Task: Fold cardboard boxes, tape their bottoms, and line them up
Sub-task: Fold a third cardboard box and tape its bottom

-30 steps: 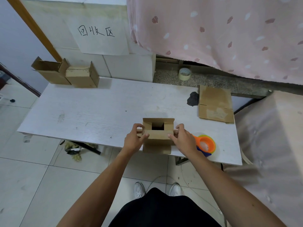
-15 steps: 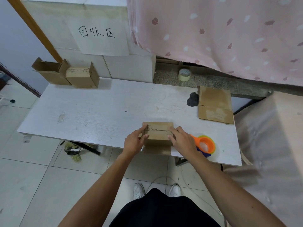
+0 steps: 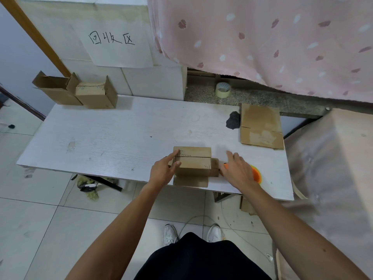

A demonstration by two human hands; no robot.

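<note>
The box [image 3: 192, 161] sits at the worktop's [image 3: 121, 134] near edge, flaps shut, seam running nine to three. The left hand [image 3: 164, 170] pins its nine o'clock end with fingers spread flat. At three o'clock the right hand [image 3: 238, 171], open and empty, hovers over the orange tape dispenser [image 3: 256, 174], the nearer hand for taping.

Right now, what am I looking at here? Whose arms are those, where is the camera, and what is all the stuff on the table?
No machine: a person wears a camera on the head, looking down at their own arms. The left hand presses the flaps of a cardboard box shut on the white table. The right hand is open, over an orange tape dispenser. Two folded boxes stand at the far left corner, a flat cardboard sheet lies far right, and a tape roll sits on the ledge behind.
</note>
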